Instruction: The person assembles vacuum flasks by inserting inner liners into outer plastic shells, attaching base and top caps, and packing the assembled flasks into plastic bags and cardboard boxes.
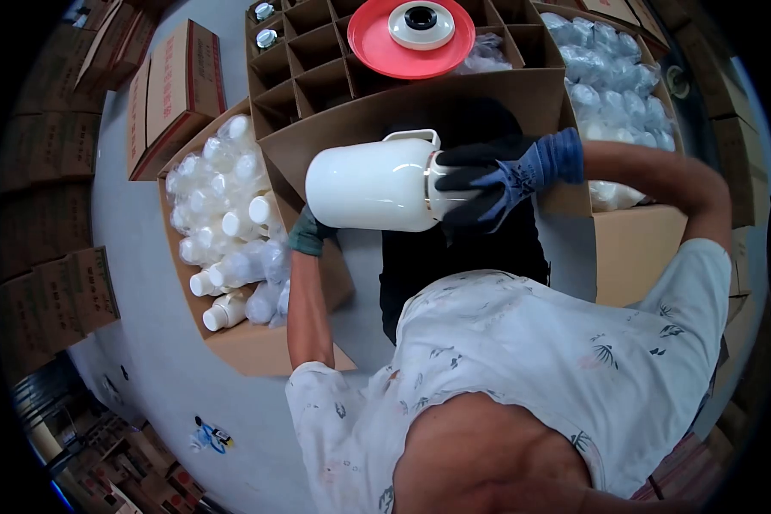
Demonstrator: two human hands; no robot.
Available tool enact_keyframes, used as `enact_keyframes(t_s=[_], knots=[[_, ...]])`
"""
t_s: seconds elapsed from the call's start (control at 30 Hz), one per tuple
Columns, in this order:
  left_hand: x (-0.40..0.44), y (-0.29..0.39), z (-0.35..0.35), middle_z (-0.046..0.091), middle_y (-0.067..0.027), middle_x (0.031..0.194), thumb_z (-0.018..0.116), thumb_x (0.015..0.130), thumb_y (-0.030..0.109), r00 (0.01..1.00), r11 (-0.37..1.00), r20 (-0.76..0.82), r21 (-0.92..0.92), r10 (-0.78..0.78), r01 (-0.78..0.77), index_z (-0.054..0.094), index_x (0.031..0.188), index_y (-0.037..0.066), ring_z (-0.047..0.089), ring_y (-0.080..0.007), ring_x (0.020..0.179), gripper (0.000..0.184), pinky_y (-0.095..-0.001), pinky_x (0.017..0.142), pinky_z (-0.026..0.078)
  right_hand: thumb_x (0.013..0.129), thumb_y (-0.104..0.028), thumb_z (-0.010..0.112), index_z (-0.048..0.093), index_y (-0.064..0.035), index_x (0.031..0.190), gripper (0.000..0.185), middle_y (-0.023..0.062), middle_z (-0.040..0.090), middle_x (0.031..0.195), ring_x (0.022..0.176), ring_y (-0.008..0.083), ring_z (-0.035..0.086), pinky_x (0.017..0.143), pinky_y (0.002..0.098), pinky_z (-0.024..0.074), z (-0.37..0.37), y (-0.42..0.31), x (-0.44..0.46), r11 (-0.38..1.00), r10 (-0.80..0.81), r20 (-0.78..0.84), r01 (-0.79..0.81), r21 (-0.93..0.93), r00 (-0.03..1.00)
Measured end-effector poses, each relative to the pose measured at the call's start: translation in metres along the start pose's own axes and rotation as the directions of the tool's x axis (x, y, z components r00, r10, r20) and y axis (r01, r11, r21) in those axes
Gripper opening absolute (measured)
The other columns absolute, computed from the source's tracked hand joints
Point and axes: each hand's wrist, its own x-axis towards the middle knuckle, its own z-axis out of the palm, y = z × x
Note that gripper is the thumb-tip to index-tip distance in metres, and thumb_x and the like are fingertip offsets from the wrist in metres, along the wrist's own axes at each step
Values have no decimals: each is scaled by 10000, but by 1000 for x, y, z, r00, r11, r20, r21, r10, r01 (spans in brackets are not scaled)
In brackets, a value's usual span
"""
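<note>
A white thermos jug (373,187) lies on its side in the air before my body, its handle (415,137) on the upper side. My right hand (493,182), in a black and blue glove, is wrapped round the neck end, over the gold-coloured band. At the base end is my left hand (310,231), in a dark green glove, gripping the bottom; most of its fingers are hidden behind the jug. Beyond the jug, a red round dish (368,43) rests on a divided carton, bearing a white disc-shaped part (421,36) with a dark round centre.
The divided cardboard carton (334,107) stands in front. To the left, an open box (184,287) holds several white bottle-like parts in clear plastic. Another box (638,236) of plastic-wrapped items is on the right. A closed carton (170,98) and stacked cartons (51,300) stand farther left.
</note>
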Motion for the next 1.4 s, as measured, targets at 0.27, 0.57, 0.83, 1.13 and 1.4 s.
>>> enact_keyframes(t_s=[0.27,0.57,0.83,1.13,1.4], knots=[[14,19,51,450,-107,1399,657,840,149,973,991,-215,122,88,-63,426,1371,83,419,-265,1283,583,-370,1081,327,716,-237,758,499,-175,1220,570,155,457,1231,1150,418,465,913,531,457,6,-5,-5,870,419,-234,-315,379,877],[74,126,-59,542,-104,1229,550,920,228,961,976,-224,-179,-165,125,440,1326,16,517,-180,1123,471,-315,975,416,903,-441,561,430,-132,1336,547,84,547,1204,1100,207,556,911,386,505,48,-78,-3,-602,798,603,59,796,6],[59,168,-16,528,-117,1273,634,888,235,965,716,-151,-697,-217,52,479,1292,-13,515,-213,1161,499,-365,954,446,913,-334,574,461,-86,1290,465,103,561,1153,1059,199,570,918,343,471,21,-59,-27,-132,989,90,-416,900,-119],[57,126,36,521,-67,1289,517,950,261,950,287,-14,-955,-311,80,436,1342,61,516,-206,1174,448,-391,969,451,715,-397,741,581,-187,1218,569,115,507,1233,1063,327,538,835,419,509,-95,24,23,805,541,-72,-491,334,838],[67,147,59,597,-72,1197,543,950,323,851,90,-53,-996,-523,-7,483,1303,36,575,-193,1079,460,-340,933,478,747,-256,688,600,-131,1107,391,104,538,1197,1022,342,548,826,410,503,-101,6,21,632,757,-129,-667,396,641]])
